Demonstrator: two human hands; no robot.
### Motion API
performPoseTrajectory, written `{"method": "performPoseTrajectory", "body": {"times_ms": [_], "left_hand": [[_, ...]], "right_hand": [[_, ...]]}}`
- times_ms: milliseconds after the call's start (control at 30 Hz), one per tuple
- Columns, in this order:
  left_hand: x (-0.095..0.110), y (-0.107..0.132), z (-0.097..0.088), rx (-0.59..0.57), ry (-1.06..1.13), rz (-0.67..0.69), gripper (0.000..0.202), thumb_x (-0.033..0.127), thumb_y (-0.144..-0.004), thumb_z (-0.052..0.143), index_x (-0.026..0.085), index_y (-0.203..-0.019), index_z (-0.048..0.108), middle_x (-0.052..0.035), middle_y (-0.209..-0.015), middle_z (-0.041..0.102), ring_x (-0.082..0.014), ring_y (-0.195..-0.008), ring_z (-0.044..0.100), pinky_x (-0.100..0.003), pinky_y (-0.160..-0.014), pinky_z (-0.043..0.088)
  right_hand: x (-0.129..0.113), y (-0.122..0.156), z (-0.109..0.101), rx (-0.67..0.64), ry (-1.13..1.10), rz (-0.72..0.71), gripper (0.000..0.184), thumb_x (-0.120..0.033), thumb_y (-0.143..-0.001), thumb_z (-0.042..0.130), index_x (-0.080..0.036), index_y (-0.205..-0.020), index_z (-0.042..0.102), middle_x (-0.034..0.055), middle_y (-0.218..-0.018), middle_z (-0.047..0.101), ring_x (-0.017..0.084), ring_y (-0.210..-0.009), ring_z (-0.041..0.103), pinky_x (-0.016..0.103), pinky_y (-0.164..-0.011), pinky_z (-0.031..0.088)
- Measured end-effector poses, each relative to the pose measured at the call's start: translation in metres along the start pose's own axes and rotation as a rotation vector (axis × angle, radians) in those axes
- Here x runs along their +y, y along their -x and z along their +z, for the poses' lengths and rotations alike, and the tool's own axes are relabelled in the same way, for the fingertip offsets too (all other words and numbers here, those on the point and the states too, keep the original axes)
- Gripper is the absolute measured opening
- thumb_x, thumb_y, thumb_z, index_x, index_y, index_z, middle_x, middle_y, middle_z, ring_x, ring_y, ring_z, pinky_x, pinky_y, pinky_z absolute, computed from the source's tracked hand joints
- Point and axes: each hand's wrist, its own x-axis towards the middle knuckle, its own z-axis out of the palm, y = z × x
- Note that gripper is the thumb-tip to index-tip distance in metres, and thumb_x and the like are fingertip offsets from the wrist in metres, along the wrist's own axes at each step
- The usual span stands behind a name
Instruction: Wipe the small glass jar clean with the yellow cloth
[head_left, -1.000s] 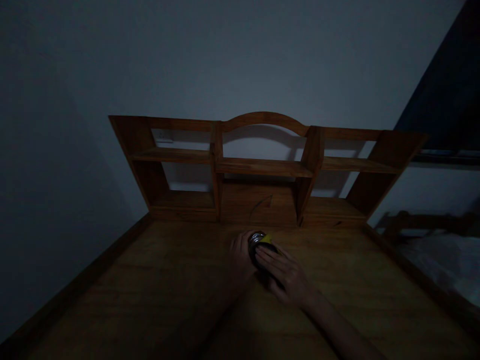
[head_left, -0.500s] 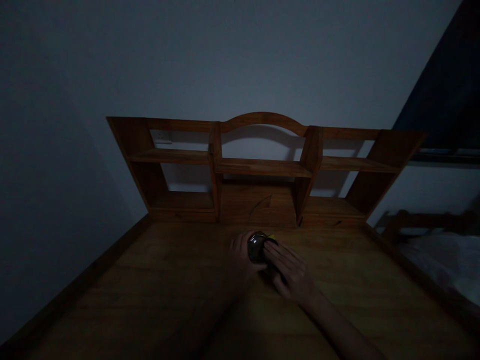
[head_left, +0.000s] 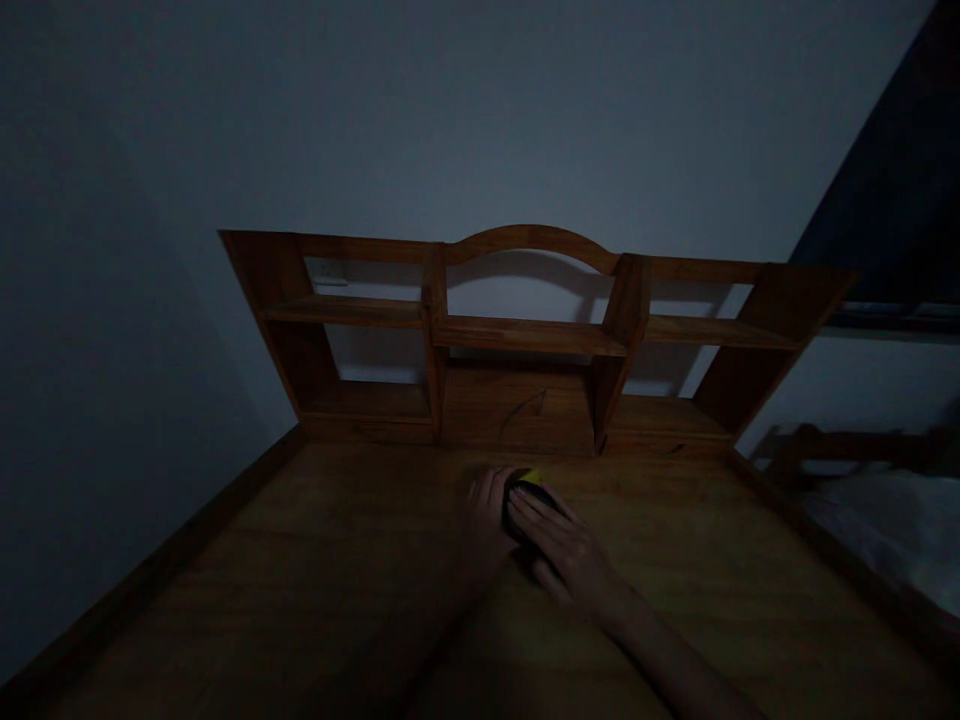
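In the dim head view, my left hand (head_left: 491, 515) curls around the left side of a dark, round object, whose shiny surface is now almost wholly covered. My right hand (head_left: 574, 555) lies over it, fingers together, pressing a dark pad with a yellow part (head_left: 532, 476) against it. The pad looks like a sponge, though the low light hides its exact kind. Both hands meet just above the wooden desktop (head_left: 360, 560), near its middle. Whether the round object rests on the wood cannot be seen.
A wooden shelf unit (head_left: 525, 335) with an arched top rail stands along the back of the desk against the wall (head_left: 480, 120). Raised wooden edges (head_left: 217, 515) border the desktop. Pale bedding (head_left: 885, 530) and a dark window area (head_left: 892, 200) are at the right.
My right hand has shifted left with the pad, which now covers the shiny round face seen before. More of the yellow part shows at the top. My left hand keeps its hold.
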Motion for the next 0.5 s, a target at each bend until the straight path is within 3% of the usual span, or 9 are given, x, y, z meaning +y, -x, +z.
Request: {"method": "performPoseTrajectory", "body": {"times_ms": [200, 333, 500], "left_hand": [[0.007, -0.003, -0.005, -0.022, 0.072, -0.083, 0.038, 0.015, -0.084, 0.052, 0.02, -0.121, 0.053, -0.008, -0.116, 0.06, -0.0213, -0.106, 0.056, -0.038, -0.094, 0.044], [0.004, -0.005, -0.002, 0.05, 0.104, -0.139, 0.041, 0.018, -0.078, 0.061, 0.02, -0.118, 0.053, -0.0065, -0.111, 0.061, -0.0215, -0.102, 0.057, -0.037, -0.091, 0.046], [0.001, -0.006, -0.004, 0.023, 0.132, -0.096, 0.075, 0.027, -0.054, 0.082, 0.02, -0.121, 0.05, -0.0069, -0.114, 0.059, -0.025, -0.105, 0.056, -0.039, -0.091, 0.047]], "right_hand": [[0.006, 0.005, 0.0, 0.031, -0.015, -0.043, 0.061, -0.015, -0.084, 0.043, -0.012, -0.145, 0.038, 0.0108, -0.146, 0.043, 0.025, -0.139, 0.035, 0.054, -0.115, 0.029], [0.014, 0.011, -0.003, 0.096, 0.017, -0.05, 0.055, -0.016, -0.084, 0.048, -0.013, -0.138, 0.047, 0.0104, -0.139, 0.052, 0.025, -0.133, 0.044, 0.049, -0.112, 0.037], [0.021, 0.014, -0.003, 0.21, 0.05, 0.011, 0.054, -0.013, -0.084, 0.048, -0.014, -0.138, 0.048, 0.0118, -0.138, 0.054, 0.026, -0.13, 0.047, 0.049, -0.109, 0.042]]}}
